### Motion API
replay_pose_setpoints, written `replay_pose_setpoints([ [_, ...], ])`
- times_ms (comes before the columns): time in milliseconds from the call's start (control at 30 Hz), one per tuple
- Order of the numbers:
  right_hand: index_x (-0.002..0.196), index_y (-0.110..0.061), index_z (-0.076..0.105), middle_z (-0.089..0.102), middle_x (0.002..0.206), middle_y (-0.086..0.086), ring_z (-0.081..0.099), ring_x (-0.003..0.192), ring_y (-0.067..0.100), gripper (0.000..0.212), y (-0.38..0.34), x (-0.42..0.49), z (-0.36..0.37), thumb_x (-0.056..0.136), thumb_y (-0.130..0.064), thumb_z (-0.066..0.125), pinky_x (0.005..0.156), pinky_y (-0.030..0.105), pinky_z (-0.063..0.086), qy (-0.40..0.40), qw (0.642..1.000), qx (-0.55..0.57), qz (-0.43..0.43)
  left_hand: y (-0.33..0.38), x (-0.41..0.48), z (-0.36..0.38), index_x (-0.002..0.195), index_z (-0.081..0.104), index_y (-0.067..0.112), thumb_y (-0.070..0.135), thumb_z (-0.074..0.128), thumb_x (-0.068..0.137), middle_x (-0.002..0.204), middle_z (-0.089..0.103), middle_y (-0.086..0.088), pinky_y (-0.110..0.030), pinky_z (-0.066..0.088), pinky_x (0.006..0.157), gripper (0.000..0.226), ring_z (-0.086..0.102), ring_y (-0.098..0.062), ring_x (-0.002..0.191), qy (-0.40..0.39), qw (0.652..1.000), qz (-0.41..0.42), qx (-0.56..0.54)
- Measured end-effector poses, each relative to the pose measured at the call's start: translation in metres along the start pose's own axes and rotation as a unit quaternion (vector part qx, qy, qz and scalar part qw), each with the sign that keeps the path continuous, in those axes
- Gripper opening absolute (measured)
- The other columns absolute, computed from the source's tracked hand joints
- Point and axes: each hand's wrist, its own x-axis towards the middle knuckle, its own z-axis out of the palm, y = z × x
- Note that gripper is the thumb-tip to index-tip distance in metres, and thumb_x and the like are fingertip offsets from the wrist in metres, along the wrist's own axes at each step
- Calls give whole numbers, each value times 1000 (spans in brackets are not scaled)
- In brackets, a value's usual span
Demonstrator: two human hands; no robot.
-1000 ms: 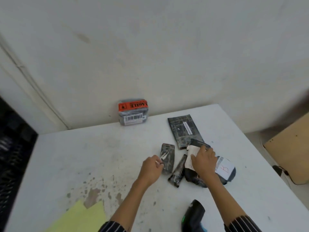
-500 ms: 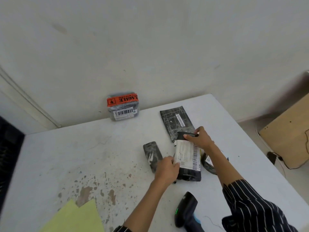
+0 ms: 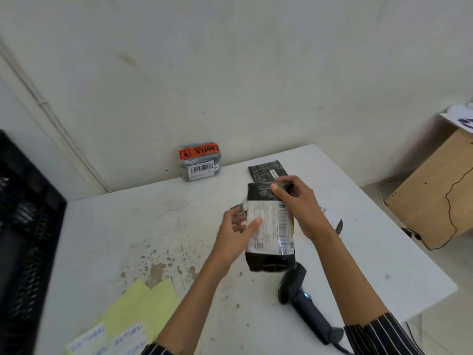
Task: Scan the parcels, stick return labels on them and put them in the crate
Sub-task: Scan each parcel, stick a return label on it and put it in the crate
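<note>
This is a plain parcel-handling back room. A worn, stained white worktop (image 3: 115, 226) stands against a bare plastered wall (image 3: 230, 73). It carries a labelled black parcel (image 3: 271, 242), a wrapped parcel (image 3: 199, 162) banded in orange FRAGILE tape, a handheld barcode scanner (image 3: 302, 295) and yellow label sheets (image 3: 143, 308). A black plastic crate (image 3: 25, 213) stands at the left.

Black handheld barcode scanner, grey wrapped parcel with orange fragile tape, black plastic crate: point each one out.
Black handheld barcode scanner (image 3: 307, 307): head view, on its handle.
Grey wrapped parcel with orange fragile tape (image 3: 200, 162): head view, grey wrap below the tape.
Black plastic crate (image 3: 28, 213): head view, its mesh side wall.
</note>
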Motion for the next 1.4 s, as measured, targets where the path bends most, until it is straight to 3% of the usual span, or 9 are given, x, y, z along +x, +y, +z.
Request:
replay_pose_setpoints([
  [167,115,-20,55,64,107,5,66,94,16,33,2,-51,35,85,-29,66,72,25,55,-92,995,-18,31,-3,-33,-42,122,53,24,23,66,87,110,67,2,-19,54,65,38,65,-9,92,-59,998,32,-13],
  [300,113,-18,52,61,112,2,60,102,14,22,36,-87,38,95,-31,51,77,20,48,-15,996,-90,25,-21,-55,-66,122,53,21,17,65,87,113,64,1,-21,53,62,37,64,-11,94,-21,999,16,-46],
  [400,129,-9,45,50,124,13,47,116,31,40,85,-124,20,90,-13,54,94,40,38,91,933,-348,27,-42,-67,-80,120,45,17,14,66,86,114,60,-3,-27,57,64,39,63,-17,96,19,994,-20,-107],
  [533,144,-7,20,31,139,18,34,126,34,72,130,-165,3,85,-26,59,104,40,29,54,849,-500,163,-68,-82,-89,125,44,10,8,66,85,119,60,-13,-37,59,70,46,64,-28,100,27,978,-51,-199],
  [700,140,-11,24,44,124,8,45,111,24,57,153,-169,-5,92,-30,48,86,30,37,20,788,-596,153,-87,-96,-88,127,46,8,0,57,89,120,62,-16,-46,58,76,40,63,-34,103,46,940,-90,-326],
  [767,131,-10,33,48,118,8,48,106,24,49,157,-165,-11,91,-29,53,79,30,38,-4,798,-585,146,-90,-100,-87,126,46,7,1,53,92,119,62,-17,-46,58,75,36,62,-34,104,56,930,-99,-348],
  [1000,91,-9,45,56,78,7,49,61,13,21,112,-182,1,84,-16,64,54,27,38,28,961,-241,129,-91,-105,-73,132,45,6,13,45,98,108,63,-12,-42,52,84,35,59,-29,96,104,924,-115,-351],
  [1133,89,-14,52,59,74,15,51,57,19,18,79,-197,15,84,-24,66,55,36,48,7,985,-130,110,-84,-102,-65,133,45,5,10,44,98,105,62,-9,-37,50,78,35,58,-25,91,127,905,-105,-393],
  [1400,91,-13,55,58,65,10,53,49,12,12,33,-221,28,86,-19,65,48,18,44,-84,991,-36,93,-76,-96,-60,132,41,6,2,42,98,122,56,-17,-38,49,85,35,57,-30,101,141,912,-74,-377],
])
